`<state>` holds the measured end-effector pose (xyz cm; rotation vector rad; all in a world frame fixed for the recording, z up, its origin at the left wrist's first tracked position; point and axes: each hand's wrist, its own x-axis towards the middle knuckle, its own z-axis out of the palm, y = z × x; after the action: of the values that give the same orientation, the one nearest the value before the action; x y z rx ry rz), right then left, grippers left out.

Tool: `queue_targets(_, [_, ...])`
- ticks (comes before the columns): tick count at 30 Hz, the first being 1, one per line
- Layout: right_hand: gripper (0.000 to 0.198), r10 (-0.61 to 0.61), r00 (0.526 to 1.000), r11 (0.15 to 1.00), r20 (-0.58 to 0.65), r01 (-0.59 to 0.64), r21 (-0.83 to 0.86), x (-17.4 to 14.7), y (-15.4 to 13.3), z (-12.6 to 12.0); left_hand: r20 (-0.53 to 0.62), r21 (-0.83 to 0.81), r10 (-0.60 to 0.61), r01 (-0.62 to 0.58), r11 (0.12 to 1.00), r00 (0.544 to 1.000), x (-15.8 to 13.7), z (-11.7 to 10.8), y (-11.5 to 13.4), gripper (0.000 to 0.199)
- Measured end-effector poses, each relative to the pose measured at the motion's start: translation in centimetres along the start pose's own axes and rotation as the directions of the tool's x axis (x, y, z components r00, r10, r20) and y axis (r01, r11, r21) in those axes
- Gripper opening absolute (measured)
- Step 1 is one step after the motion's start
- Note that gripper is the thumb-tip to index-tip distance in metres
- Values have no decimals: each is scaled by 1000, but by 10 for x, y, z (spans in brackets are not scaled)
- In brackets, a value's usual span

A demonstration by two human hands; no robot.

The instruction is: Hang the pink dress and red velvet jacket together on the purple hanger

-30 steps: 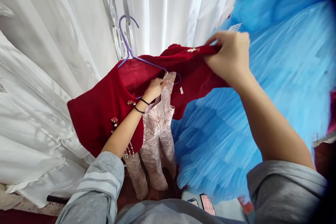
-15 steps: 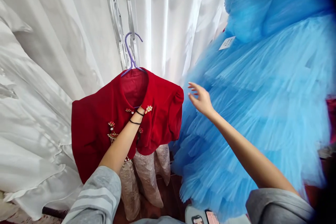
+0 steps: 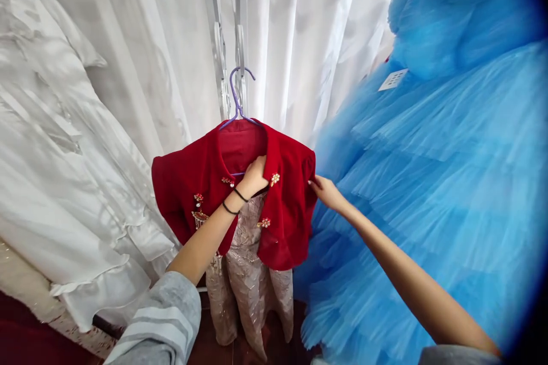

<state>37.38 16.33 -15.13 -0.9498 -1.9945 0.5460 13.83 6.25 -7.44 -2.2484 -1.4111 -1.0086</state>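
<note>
A short red velvet jacket [image 3: 291,205] with jewelled fastenings hangs on a purple hanger [image 3: 236,104], its front apart. My left hand [image 3: 254,175], with two black bands on the wrist, reaches into the neck opening and grips the front edge by the collar; the fingertips are hidden behind the cloth. At the shoulder on the right, my right hand [image 3: 324,189] pinches the edge of the jacket's sleeve. Beneath the jacket shows a pale, shiny patterned dress [image 3: 248,262], hanging down close to the floor.
A full blue tulle gown [image 3: 428,182] with a white tag [image 3: 393,80] fills the right side. White garments [image 3: 85,194] hang at the left. Behind are a white pleated curtain [image 3: 295,40] and a metal rack [image 3: 229,23]. The floor [image 3: 274,331] is dark red-brown.
My right hand has come from open in the air to pinching the jacket's sleeve. My left hand has drawn the jacket front aside, uncovering more of the pale dress. The view has shifted left.
</note>
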Motion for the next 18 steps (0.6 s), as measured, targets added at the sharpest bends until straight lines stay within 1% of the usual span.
queue_targets(1, [16,8,1000,1000,10,-8,-26,2,-1,-9,-53,16,-46,47,999,998,-5,-11,1,18])
queue_targets(2, [25,14,1000,998,-4,-14,-55,4,-4,-21,-117,27,-87,90,996,989,-11,-26,0,22])
queue_targets(4, [43,-12,996,992,-84,1,-130,11,-14,-45,-290,69,-136,162,984,947,-26,-61,-7,29])
queue_targets(5, [49,-57,990,984,-126,34,-177,14,-22,-54,-377,104,-147,200,974,915,-34,-79,-13,32])
queue_targets(6, [53,-127,980,969,-155,90,-229,18,-32,-60,-456,151,-153,246,957,877,-42,-96,-21,33])
queue_targets(7, [55,-214,963,946,-162,164,-279,22,-43,-61,-480,177,-166,280,943,861,-49,-110,-29,35])
queue_targets(8, [56,-306,941,914,-143,249,-319,26,-55,-58,-466,186,-181,296,937,866,-55,-121,-38,38])
queue_targets(9, [57,-391,915,877,-97,339,-340,31,-67,-52,-411,181,-200,295,938,890,-59,-128,-46,41])
queue_targets(10, [59,-461,887,837,-32,422,-349,36,-78,-43,-331,168,-218,285,944,918,-62,-133,-53,45])
queue_targets(11, [61,-509,860,799,38,488,-351,41,-88,-33,-252,160,-233,277,947,939,-63,-135,-58,48])
queue_targets(12, [63,-531,841,770,102,530,-356,46,-98,-22,-183,161,-248,278,947,951,-63,-136,-62,51])
queue_targets(13, [65,-532,833,751,153,547,-370,51,-106,-13,-130,169,-274,293,941,953,-61,-136,-66,54])
queue_targets(14, [67,-516,837,741,181,542,-396,55,-114,-5,-91,173,-312,324,930,946,-58,-136,-68,57])
queue_targets(15, [67,-487,853,737,189,517,-435,59,-121,0,-50,157,-359,362,919,932,-54,-137,-71,62])
queue_targets(18, [62,-365,915,723,169,393,-569,66,-139,4,153,-14,-458,465,885,876,-41,-144,-82,73])
